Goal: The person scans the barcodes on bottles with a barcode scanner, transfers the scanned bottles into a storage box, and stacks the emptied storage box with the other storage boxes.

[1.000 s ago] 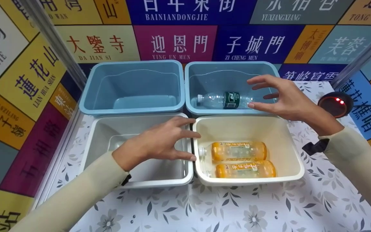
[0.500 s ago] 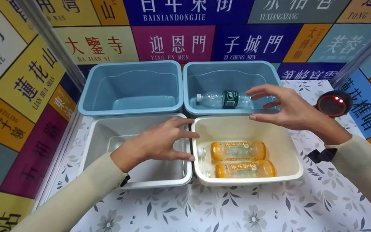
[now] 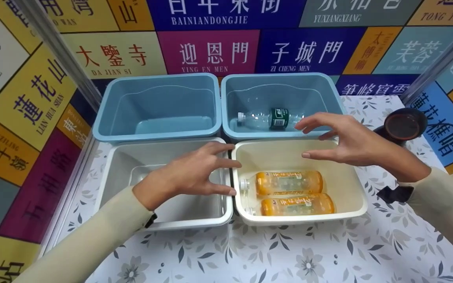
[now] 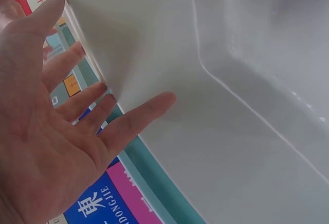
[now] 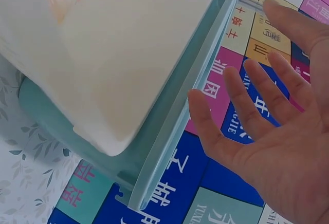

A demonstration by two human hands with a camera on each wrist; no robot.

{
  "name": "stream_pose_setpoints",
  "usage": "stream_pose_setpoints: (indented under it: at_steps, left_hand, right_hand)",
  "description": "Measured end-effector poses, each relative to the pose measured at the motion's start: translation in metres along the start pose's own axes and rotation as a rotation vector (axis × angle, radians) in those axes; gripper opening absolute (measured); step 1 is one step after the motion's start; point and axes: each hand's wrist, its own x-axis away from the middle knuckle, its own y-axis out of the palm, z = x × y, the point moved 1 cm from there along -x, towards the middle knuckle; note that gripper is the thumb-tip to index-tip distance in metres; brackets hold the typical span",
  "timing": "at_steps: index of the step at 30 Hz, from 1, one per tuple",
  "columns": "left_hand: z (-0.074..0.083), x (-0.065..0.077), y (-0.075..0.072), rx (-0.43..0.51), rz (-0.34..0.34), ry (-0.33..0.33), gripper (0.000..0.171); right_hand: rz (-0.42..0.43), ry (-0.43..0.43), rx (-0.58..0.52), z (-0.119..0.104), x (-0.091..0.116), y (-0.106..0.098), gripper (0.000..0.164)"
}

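In the head view my left hand (image 3: pixel 193 171) hovers over the right part of the grey-white bin (image 3: pixel 128 165), its fingers spread toward the rim. The left wrist view shows that palm empty. My right hand (image 3: pixel 348 139) is above the back right of the cream bin (image 3: pixel 344 188), thumb and fingers apart, holding nothing. Two orange-labelled bottles, a rear one (image 3: pixel 289 183) and a front one (image 3: pixel 298 205), lie on their sides in the cream bin. A clear bottle with a green label (image 3: pixel 278 118) lies in the right blue bin (image 3: pixel 281 94), its right end partly behind my right fingers.
The left blue bin (image 3: pixel 159 102) stands behind the grey-white one. A dark round device (image 3: pixel 404 125) with a cable sits on the right side of the floral-patterned table (image 3: pixel 195 255). Sign-covered panels (image 3: pixel 210 49) close in the back and sides.
My right hand has drawn back from the right blue bin toward the cream bin, fingers still apart. The left hand stays about where it was. The device's red lights have gone out of sight.
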Motion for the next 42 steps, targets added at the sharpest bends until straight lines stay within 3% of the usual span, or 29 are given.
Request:
stream_pose_setpoints:
  at_steps: [7, 16, 26, 42]
  left_hand:
    - [0.000, 0.000, 0.000, -0.003, -0.003, -0.003, 0.069]
    - [0.000, 0.000, 0.000, -0.004, 0.000, 0.009, 0.069]
    - [0.001, 0.000, 0.001, 0.000, 0.009, 0.021, 0.068]
    - [0.001, 0.001, 0.000, -0.005, -0.009, -0.005, 0.069]
  right_hand:
    - [-0.058, -0.057, 0.020, -0.003, -0.002, 0.008, 0.056]
    - [-0.210, -0.060, 0.015, -0.007, -0.008, 0.030, 0.052]
    - [-0.329, -0.099, 0.099, -0.013, -0.014, 0.051, 0.054]
    - [-0.560, -0.041, 0.145, -0.015, -0.008, 0.071, 0.059]
